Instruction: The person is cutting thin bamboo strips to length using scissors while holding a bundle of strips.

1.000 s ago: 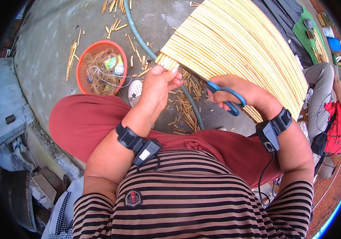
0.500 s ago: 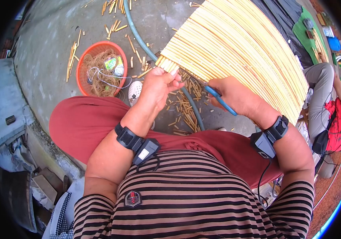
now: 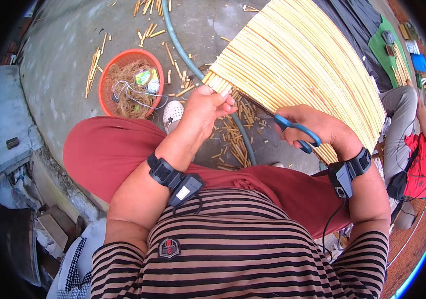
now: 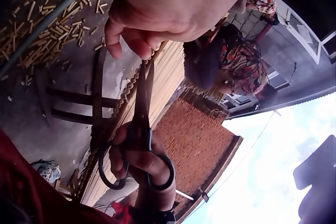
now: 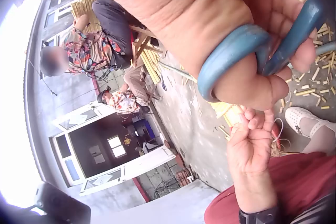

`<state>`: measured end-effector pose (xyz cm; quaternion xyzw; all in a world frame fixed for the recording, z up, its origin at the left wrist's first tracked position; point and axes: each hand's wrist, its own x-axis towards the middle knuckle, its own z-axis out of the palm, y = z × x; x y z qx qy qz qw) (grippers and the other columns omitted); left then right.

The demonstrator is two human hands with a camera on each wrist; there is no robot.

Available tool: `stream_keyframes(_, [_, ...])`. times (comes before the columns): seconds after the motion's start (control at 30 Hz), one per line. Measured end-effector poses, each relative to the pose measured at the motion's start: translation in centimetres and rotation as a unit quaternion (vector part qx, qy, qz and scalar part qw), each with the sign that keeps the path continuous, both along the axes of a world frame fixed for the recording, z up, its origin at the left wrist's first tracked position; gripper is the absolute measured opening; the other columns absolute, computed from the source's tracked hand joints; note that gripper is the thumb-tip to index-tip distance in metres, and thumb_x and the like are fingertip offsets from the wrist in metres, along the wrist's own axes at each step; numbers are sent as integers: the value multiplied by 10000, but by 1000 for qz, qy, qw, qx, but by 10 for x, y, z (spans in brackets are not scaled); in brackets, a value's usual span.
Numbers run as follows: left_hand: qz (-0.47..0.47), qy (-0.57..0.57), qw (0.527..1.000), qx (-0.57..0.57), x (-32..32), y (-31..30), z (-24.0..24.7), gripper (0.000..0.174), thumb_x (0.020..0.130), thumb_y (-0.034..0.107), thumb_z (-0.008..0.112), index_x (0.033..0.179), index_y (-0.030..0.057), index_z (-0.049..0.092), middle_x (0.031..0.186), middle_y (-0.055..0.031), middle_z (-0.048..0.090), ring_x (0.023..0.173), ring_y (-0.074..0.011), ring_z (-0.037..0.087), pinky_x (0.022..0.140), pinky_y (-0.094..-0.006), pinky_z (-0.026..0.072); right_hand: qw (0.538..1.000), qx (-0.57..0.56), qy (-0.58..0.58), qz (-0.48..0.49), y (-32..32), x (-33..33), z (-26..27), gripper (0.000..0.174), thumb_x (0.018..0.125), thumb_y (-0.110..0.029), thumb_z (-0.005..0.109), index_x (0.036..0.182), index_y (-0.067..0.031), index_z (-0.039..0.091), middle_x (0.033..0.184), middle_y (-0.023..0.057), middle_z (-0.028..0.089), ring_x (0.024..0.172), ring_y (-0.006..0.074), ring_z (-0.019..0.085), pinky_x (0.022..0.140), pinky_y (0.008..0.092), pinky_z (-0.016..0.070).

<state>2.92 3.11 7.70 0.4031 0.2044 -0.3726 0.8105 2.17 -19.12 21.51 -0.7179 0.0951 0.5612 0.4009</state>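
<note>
A wide mat of pale yellow sticks (image 3: pixel 302 65), perhaps bamboo or reed, spreads out in front in the head view. At its near left corner my left hand (image 3: pixel 198 112) pinches several stick ends between thumb and fingers. My right hand (image 3: pixel 315 122) grips blue-handled scissors (image 3: pixel 306 131) beside the mat's near edge, with fingers and thumb through the loops. In the left wrist view the scissor blades (image 4: pixel 140 103) stand slightly apart along the knotted edge, tips pointing toward the left hand. The right wrist view shows a blue loop around the thumb.
An orange basket (image 3: pixel 104 94) of tangled fibre and string stands on the left. Cut stick pieces (image 3: pixel 235 137) litter the concrete under the mat's edge. A hose (image 3: pixel 179 47) runs across the floor. Another person's grey-trousered leg (image 3: pixel 399 112) is at the right.
The right hand turned so the scissor handles came together, then turned back with the loops spread, now slightly farther right. The left hand keeps its pinch at the corner; the whole view shifted a little.
</note>
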Motion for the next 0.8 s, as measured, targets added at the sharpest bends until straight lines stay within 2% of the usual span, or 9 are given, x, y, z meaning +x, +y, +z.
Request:
stream_keyframes(0.07, [-2, 1, 1000, 0, 1, -1, 1, 98, 933, 86, 540, 958, 5, 589, 764, -42, 608, 591, -96, 573, 783, -387, 560, 1000, 8, -10, -25, 1, -1, 0, 143, 770, -142, 557, 855, -27, 556, 667, 43, 569, 553, 121, 557, 515, 260, 450])
stream_keyframes(0.27, [-1, 0, 1000, 1, 1, -1, 4, 114, 946, 90, 512, 980, 5, 579, 765, -43, 596, 620, -116, 581, 778, -381, 562, 1000, 14, -1, -19, 1, 0, -4, 184, 749, -113, 541, 905, -16, 550, 691, 25, 547, 576, 99, 540, 526, 236, 443])
stream_keyframes(0.37, [-5, 2, 1000, 9, 1, -1, 5, 121, 951, 83, 490, 984, 1, 573, 771, -52, 593, 644, -138, 589, 776, -378, 562, 1000, 14, 21, -13, 0, 2, -3, 157, 794, -176, 551, 861, -35, 563, 676, 34, 571, 556, 113, 563, 508, 244, 452])
stream_keyframes(0.57, [-12, 1, 1000, 13, 2, -1, 7, 125, 953, 75, 474, 972, -7, 568, 771, -63, 590, 652, -144, 591, 775, -372, 562, 999, 38, 2, -30, 4, 0, -12, 182, 807, -205, 541, 864, -35, 568, 664, 28, 562, 555, 104, 559, 506, 236, 451])
stream_keyframes(0.8, [-14, -8, 1000, 0, 1, 1, 5, 120, 949, 72, 483, 967, -6, 573, 769, -57, 595, 617, -131, 581, 782, -370, 561, 998, 39, -19, -51, 8, -3, -22, 135, 788, -125, 550, 866, -16, 564, 665, 31, 563, 540, 101, 548, 498, 234, 448])
